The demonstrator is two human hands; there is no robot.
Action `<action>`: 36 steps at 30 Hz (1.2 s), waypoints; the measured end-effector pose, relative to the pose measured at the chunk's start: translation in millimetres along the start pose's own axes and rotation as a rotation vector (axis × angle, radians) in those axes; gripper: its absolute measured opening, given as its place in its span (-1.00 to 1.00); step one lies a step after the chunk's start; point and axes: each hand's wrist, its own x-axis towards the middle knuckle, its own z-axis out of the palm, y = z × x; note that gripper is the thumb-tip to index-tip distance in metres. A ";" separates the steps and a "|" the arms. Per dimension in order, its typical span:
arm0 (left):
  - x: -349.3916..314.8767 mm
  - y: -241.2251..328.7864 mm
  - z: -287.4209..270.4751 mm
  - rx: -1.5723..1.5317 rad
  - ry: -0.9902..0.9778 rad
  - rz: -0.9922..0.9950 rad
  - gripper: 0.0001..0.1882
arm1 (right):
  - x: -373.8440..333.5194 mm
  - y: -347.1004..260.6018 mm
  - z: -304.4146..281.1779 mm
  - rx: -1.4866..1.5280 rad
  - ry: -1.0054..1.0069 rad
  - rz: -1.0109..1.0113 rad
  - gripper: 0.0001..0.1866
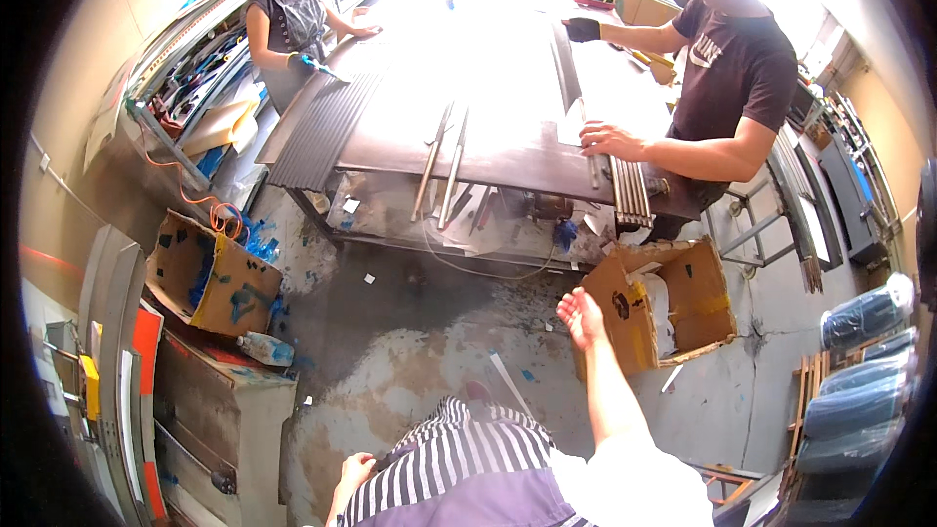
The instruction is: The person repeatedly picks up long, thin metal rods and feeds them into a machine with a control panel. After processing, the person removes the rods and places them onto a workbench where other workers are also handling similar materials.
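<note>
My right hand (583,318) is stretched forward over the floor, beside the left edge of an open cardboard box (705,307). Its fingers are loosely bent and apart, with nothing in them. My left hand (357,469) hangs low by my striped apron (459,464); its fingers look relaxed and hold nothing that I can see. Ahead stands a big worktable (468,151), out of reach of both hands. Dark ribbed strips (327,132) lie on its left, two metal bars (444,166) stick out over its front edge, and several tubes (630,190) lie at its right corner.
One co-worker (288,29) stands at the table's left, holding a blue-handled tool; another (727,78) works at the right. A torn cardboard box (213,273) and a plastic bottle (265,349) sit at left. Wrapped rolls (864,371) lie at right. Scraps litter the floor.
</note>
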 end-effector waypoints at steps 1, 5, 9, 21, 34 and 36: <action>4.3 1.8 1.4 0.006 0.004 0.019 -0.67 | 10.2 -15.1 11.8 -0.026 -0.032 -0.064 -0.55; 2.1 37.3 -3.3 0.098 -0.019 0.036 -0.64 | 77.2 -55.3 57.0 -0.029 -0.093 -0.094 -0.26; -5.8 71.1 -2.5 0.159 -0.016 0.083 -0.64 | 143.0 -67.1 95.2 -0.001 -0.155 -0.075 -0.53; 18.2 230.5 -30.5 0.106 -0.110 0.456 -0.58 | 100.1 -52.4 147.0 0.103 -0.160 0.170 -0.83; 15.6 425.2 35.8 -0.177 -0.086 0.535 -0.65 | -130.1 46.7 194.4 -0.942 -1.092 0.328 -0.67; 0.8 373.5 7.3 -0.210 -0.132 0.481 -0.63 | -121.9 50.8 189.1 -1.340 -1.043 0.140 -0.67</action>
